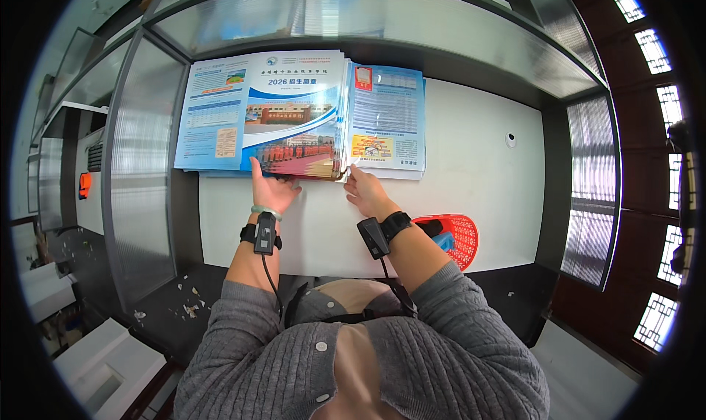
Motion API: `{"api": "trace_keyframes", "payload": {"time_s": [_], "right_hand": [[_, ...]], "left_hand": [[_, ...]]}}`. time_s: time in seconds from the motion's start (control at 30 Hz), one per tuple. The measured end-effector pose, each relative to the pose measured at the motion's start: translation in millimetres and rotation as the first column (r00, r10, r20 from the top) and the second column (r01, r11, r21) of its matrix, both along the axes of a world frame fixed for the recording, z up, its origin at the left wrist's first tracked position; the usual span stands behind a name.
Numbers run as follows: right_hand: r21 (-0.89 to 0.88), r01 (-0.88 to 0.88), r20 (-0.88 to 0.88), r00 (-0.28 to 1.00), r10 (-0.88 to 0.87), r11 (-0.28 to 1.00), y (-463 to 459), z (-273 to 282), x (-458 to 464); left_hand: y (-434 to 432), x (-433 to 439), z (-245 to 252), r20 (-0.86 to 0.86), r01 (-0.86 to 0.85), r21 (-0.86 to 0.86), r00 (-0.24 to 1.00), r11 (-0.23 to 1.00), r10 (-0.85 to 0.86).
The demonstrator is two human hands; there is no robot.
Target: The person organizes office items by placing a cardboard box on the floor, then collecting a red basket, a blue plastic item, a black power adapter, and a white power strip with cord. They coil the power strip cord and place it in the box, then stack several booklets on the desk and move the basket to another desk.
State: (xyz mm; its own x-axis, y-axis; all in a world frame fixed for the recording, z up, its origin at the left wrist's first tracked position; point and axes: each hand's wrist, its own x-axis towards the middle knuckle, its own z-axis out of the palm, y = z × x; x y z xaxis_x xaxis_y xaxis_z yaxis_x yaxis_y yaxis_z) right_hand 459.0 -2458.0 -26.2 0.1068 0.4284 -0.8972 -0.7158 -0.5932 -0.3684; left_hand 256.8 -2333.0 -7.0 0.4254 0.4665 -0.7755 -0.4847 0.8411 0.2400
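A stack of printed colour brochures (292, 97) lies at the back of the white desk, its top sheet showing buildings and a row of people. Against its right side is a second stack of blue-and-white leaflets (386, 111). My left hand (274, 191) is at the front edge of the brochure stack, palm turned up. Its thumb lies over the top sheet and its fingers curl at the edge below. At the stack's front right corner, the fingertips of my right hand (367, 191) touch the sheet edges; whether they pinch any sheet is unclear.
A red plastic basket (468, 238) with blue and black items stands by my right forearm. A small white round object (512, 140) sits on the desk (474, 172) at right. Ribbed translucent partitions (140, 166) enclose the desk. Scraps (190, 309) litter the dark surface at lower left.
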Motion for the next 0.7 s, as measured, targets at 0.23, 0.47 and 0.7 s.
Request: {"api": "trace_keyframes", "payload": {"time_s": [0.23, 0.47, 0.7], "right_hand": [[0.061, -0.116, 0.023, 0.993, 0.114, 0.991, 10, -3, -1], [-0.06, -0.24, 0.671, 0.709, 0.217, 0.969, 24, -18, 104], [-0.132, 0.029, 0.54, 0.84, 0.048, 0.991, -9, -23, 197]], "left_hand": [[18, 2, 9, 0.158, -0.018, -0.06, 0.987, 0.998, 0.027], [-6, -9, -1, 0.006, -0.015, 0.006, 1.0, 1.0, 0.015], [-66, 19, -18, 0.006, 0.137, -0.191, 0.99, 0.972, -0.139]]}}
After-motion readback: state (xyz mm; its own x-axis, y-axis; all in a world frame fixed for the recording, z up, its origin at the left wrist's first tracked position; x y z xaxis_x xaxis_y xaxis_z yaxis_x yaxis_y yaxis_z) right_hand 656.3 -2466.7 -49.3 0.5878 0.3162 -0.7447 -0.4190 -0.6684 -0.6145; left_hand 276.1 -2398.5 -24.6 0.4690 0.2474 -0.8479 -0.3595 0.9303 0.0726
